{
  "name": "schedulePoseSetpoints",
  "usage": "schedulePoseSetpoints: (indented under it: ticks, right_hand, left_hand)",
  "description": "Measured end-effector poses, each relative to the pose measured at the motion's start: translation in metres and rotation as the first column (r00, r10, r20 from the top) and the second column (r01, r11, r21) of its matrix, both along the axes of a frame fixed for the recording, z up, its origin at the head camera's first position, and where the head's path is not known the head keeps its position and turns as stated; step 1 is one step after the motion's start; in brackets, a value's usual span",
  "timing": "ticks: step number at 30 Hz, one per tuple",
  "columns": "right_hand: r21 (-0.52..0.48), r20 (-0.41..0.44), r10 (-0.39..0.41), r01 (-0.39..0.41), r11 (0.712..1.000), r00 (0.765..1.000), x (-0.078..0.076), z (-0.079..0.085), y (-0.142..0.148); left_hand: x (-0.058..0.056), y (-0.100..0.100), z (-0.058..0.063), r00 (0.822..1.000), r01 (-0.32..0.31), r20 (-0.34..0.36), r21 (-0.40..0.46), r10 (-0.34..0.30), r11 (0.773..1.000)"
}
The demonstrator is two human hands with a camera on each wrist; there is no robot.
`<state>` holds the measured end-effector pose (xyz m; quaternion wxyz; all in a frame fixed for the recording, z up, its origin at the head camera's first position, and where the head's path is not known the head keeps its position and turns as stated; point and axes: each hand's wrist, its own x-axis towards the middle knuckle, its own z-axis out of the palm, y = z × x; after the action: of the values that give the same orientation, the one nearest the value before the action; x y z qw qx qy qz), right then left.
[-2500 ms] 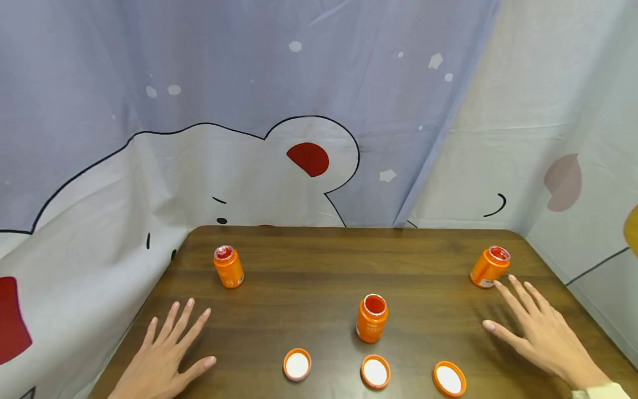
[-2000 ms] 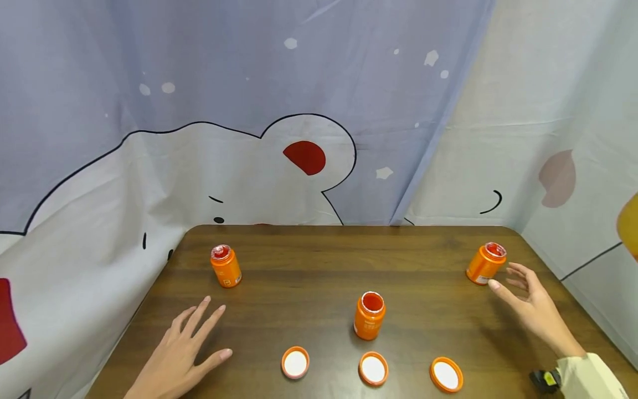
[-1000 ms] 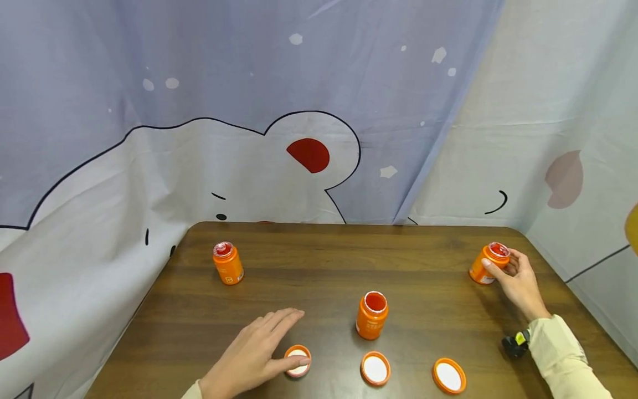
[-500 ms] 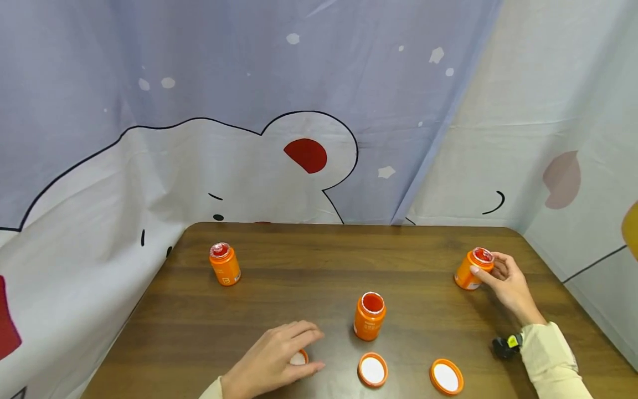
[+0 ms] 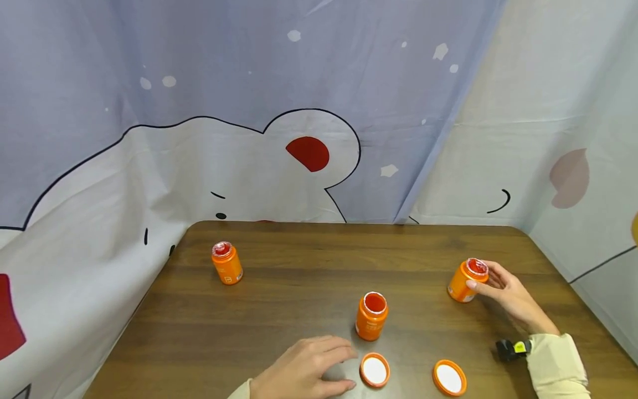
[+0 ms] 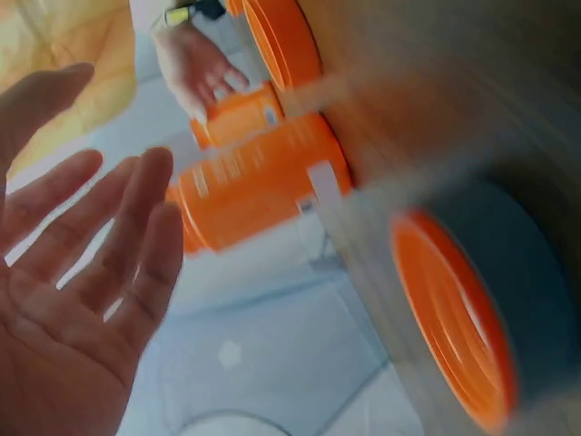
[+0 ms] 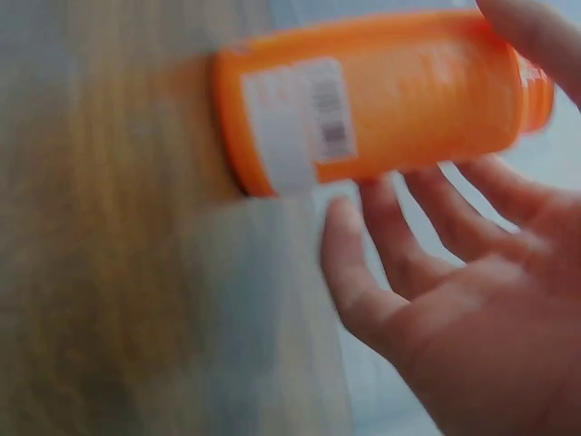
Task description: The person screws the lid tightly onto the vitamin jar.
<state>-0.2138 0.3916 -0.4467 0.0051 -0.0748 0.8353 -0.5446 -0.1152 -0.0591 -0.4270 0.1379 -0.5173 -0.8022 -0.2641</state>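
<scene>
On a clock face with 12 at the counter's (image 5: 309, 266) far edge, the right hand (image 5: 513, 302) grips the right-hand jar (image 5: 459, 284) between thumb and fingers, the jar lying at 10 o'clock from the palm, its long axis upright and its uncapped mouth on top; whether its base touches the counter I cannot tell. The right-hand lid (image 5: 449, 378) sits at about 6 o'clock from that jar, well apart. The left hand (image 5: 306, 367) holds nothing, its fingers loosely bent; the middle lid (image 5: 375, 370) is at 3 o'clock, just beside its fingertips. The middle jar (image 5: 371, 321), upright, is at 2 o'clock from the left hand, which is the nearer one to it.
</scene>
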Motion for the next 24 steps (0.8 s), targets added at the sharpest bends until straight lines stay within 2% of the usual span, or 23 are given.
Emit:
schedulePoseSetpoints:
  ticks: [6, 10, 14, 18, 22, 24]
  right_hand:
    - [0.127, 0.017, 0.141, -0.142, 0.982, 0.990, 0.001, 0.007, -0.004]
    - [0.137, 0.028, 0.243, -0.245, 0.960, 0.970, 0.000, 0.010, -0.009]
    - [0.108, 0.068, 0.322, -0.328, 0.939, 0.944, 0.002, 0.013, -0.015]
    - [0.124, 0.098, 0.354, -0.364, 0.923, 0.930, 0.006, 0.016, -0.019]
    - [0.154, 0.095, 0.389, -0.399, 0.904, 0.916, 0.006, 0.018, -0.022]
    - [0.137, 0.092, 0.437, -0.446, 0.885, 0.895, 0.005, 0.017, -0.024]
  left_hand:
    - [0.000, 0.028, 0.004, 0.996, 0.035, -0.083, -0.049, -0.039, 0.998]
    - [-0.001, 0.047, 0.004, 0.988, 0.008, -0.149, -0.134, -0.028, 0.991]
    - [-0.002, 0.065, 0.000, 0.987, -0.046, -0.157, -0.200, 0.014, 0.979]
    - [-0.004, 0.081, -0.002, 0.985, -0.068, -0.170, -0.246, 0.026, 0.967]
    - [-0.003, 0.098, 0.004, 0.984, -0.070, -0.180, -0.289, 0.017, 0.955]
    - [-0.002, 0.107, 0.009, 0.984, -0.078, -0.180, -0.313, 0.021, 0.946]
